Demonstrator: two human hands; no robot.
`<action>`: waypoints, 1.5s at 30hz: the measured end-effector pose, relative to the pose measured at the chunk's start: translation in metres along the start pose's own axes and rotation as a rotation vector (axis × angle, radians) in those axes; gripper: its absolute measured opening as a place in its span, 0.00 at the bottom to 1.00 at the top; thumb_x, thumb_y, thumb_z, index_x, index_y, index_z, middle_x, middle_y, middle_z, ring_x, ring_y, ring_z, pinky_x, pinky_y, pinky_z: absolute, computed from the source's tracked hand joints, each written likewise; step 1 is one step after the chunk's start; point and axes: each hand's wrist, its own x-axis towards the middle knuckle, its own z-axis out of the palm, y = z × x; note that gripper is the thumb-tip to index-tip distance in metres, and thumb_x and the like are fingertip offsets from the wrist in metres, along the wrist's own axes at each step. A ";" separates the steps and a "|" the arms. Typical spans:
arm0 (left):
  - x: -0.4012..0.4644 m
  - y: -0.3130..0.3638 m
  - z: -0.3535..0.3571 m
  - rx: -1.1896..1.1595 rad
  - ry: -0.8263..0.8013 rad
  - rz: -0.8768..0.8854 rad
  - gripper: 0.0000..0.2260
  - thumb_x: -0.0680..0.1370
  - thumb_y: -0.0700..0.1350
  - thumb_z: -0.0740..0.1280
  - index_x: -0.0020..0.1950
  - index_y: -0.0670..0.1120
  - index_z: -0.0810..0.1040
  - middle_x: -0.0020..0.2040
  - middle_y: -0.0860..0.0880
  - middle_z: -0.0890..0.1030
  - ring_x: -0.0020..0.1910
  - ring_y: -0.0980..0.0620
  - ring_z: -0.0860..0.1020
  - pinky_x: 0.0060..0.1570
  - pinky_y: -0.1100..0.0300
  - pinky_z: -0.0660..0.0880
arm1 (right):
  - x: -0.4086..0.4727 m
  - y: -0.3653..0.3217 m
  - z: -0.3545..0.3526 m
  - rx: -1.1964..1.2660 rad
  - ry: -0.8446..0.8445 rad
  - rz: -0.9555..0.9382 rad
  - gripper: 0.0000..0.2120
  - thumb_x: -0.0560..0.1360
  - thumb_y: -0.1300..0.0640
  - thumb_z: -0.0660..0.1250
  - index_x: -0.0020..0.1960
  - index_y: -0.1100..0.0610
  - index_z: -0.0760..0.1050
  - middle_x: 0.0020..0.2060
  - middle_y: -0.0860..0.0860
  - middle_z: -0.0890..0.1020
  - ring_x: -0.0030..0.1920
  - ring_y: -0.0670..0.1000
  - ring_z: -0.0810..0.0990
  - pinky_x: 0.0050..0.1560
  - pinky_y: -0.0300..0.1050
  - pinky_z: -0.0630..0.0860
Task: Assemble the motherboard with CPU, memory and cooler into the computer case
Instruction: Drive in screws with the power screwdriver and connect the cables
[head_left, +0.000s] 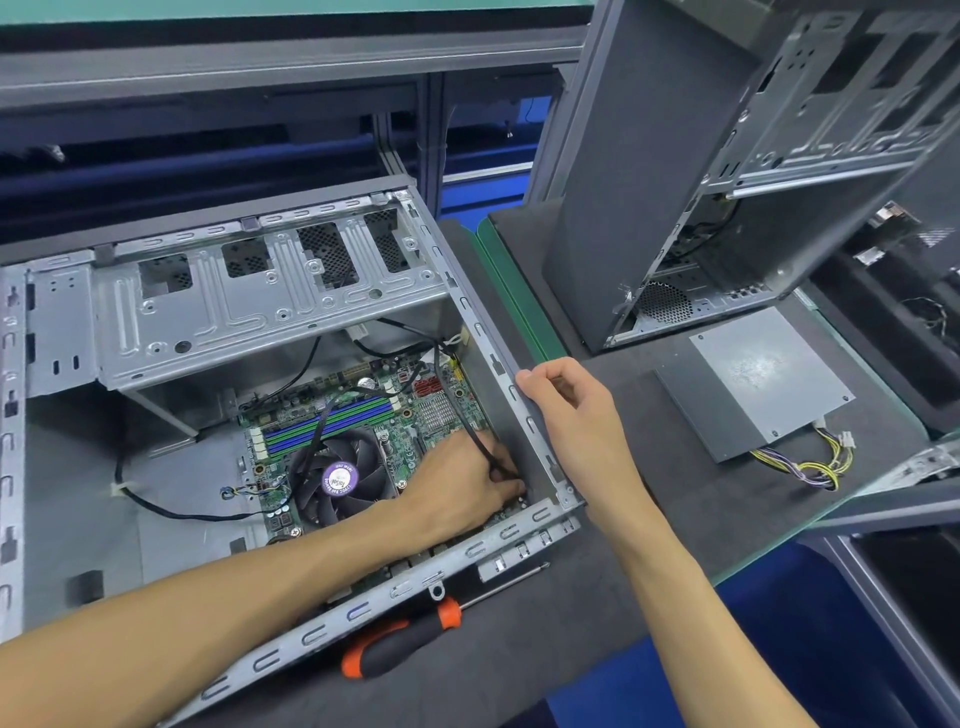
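An open grey computer case (67, 332) lies on its side in front of me. The green motherboard (441, 410) sits inside it, with a black cooler fan (337, 480) bearing a purple label and blue and green memory slots (332, 423). My left hand (462, 483) reaches into the case's near right corner, and its fingers pinch a black cable (467, 421) at the board's edge. My right hand (566, 402) grips the case's right rim, thumb on the inner side.
A screwdriver (400, 636) with a black and orange handle lies on the dark mat just outside the case's near rim. A grey power supply (753, 382) with yellow wires lies to the right. A second case (675, 156) stands upright behind it.
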 end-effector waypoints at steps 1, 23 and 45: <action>-0.001 0.000 0.001 0.013 0.016 0.015 0.06 0.71 0.53 0.75 0.42 0.52 0.84 0.39 0.57 0.81 0.39 0.59 0.79 0.40 0.60 0.78 | 0.000 0.000 0.000 0.001 -0.002 -0.002 0.07 0.78 0.52 0.69 0.43 0.54 0.77 0.42 0.50 0.83 0.42 0.42 0.78 0.42 0.29 0.73; 0.007 0.015 -0.002 0.162 0.001 -0.041 0.12 0.69 0.53 0.74 0.37 0.51 0.73 0.35 0.55 0.78 0.35 0.51 0.75 0.39 0.60 0.70 | 0.004 0.005 0.002 0.017 -0.026 -0.036 0.07 0.78 0.52 0.69 0.42 0.52 0.76 0.36 0.44 0.79 0.39 0.41 0.76 0.40 0.27 0.71; 0.018 0.028 -0.005 0.225 -0.124 -0.206 0.04 0.67 0.40 0.67 0.40 0.42 0.77 0.29 0.50 0.75 0.30 0.49 0.76 0.39 0.55 0.77 | 0.004 0.007 0.001 0.044 -0.029 -0.060 0.06 0.79 0.55 0.69 0.44 0.55 0.76 0.38 0.45 0.79 0.39 0.40 0.75 0.41 0.27 0.70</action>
